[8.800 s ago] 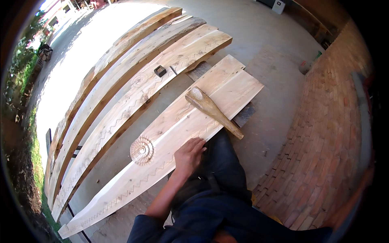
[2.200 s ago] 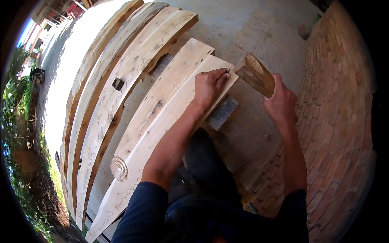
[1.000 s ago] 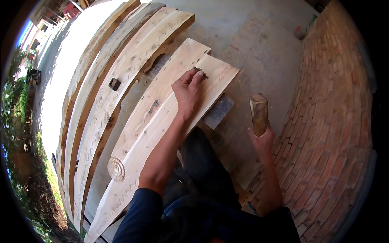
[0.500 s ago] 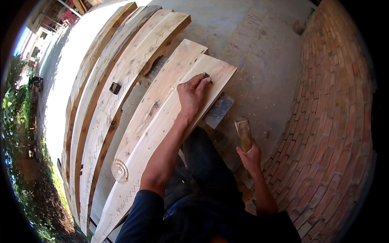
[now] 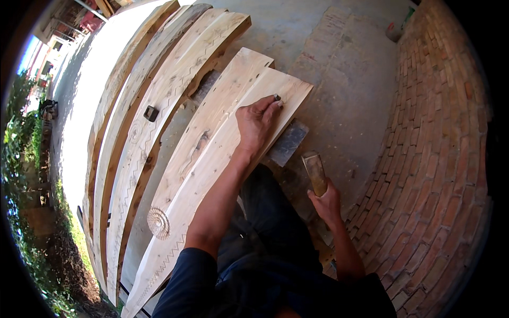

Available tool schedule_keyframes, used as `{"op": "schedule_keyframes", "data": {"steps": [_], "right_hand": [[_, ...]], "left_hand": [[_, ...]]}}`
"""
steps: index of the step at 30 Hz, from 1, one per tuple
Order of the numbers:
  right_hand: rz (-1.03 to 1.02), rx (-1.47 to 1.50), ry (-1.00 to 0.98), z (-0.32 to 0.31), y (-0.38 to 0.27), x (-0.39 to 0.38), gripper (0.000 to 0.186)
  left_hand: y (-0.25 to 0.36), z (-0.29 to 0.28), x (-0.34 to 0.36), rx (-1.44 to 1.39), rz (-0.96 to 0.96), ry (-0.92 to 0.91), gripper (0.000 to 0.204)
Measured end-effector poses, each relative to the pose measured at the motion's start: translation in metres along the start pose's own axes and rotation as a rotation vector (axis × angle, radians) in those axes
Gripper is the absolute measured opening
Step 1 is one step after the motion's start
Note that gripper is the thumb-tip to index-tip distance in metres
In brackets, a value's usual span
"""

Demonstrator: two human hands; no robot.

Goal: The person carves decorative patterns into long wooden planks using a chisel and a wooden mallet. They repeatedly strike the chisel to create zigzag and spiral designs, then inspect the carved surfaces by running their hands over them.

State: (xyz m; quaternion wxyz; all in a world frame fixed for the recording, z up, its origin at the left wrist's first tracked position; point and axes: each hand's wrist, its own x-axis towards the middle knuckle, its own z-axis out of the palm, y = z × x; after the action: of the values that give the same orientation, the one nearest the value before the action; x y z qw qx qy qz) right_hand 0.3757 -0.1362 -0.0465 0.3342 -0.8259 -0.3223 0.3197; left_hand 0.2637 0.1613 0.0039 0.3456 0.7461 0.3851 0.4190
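Note:
My left hand (image 5: 256,123) is closed around a small dark chisel (image 5: 277,98), held against the pale plank (image 5: 212,167) near its upper right end. Its fingers hide most of the tool. Down to the right, beside the plank and over the floor, my right hand (image 5: 324,200) grips a worn wooden mallet (image 5: 315,169), whose head points upward. The plank carries a carved rosette (image 5: 159,222) and a zigzag border at its lower left, and a second narrower board (image 5: 220,100) lies along its left side.
Several long planks (image 5: 132,79) lie to the left, one bearing a small black square object (image 5: 150,113). A dark slab (image 5: 288,143) sits under the plank's right edge. Concrete floor (image 5: 344,63) and curved-looking brick (image 5: 435,185) fill the right; plants (image 5: 21,169) line the far left.
Over the last seconds the mallet came down from beside the plank's end to low at the right. My left hand moved down-left, then most recently slightly right along the board, still holding the chisel.

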Motion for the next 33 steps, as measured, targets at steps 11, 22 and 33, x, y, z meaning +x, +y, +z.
{"op": "schedule_keyframes", "data": {"steps": [11, 22, 33], "right_hand": [[-0.207, -0.097, 0.125, -0.025, -0.036, 0.030, 0.039], [-0.817, 0.465, 0.635, -0.080, -0.184, 0.088, 0.016], [-0.695, 0.030, 0.565, -0.109, -0.196, 0.070, 0.027]], "left_hand": [[0.004, 0.005, -0.004, 0.069, 0.109, 0.029, 0.019], [0.006, 0.002, -0.001, 0.125, 0.183, 0.025, 0.020], [0.004, 0.000, -0.004, 0.126, 0.198, 0.037, 0.015]]}}
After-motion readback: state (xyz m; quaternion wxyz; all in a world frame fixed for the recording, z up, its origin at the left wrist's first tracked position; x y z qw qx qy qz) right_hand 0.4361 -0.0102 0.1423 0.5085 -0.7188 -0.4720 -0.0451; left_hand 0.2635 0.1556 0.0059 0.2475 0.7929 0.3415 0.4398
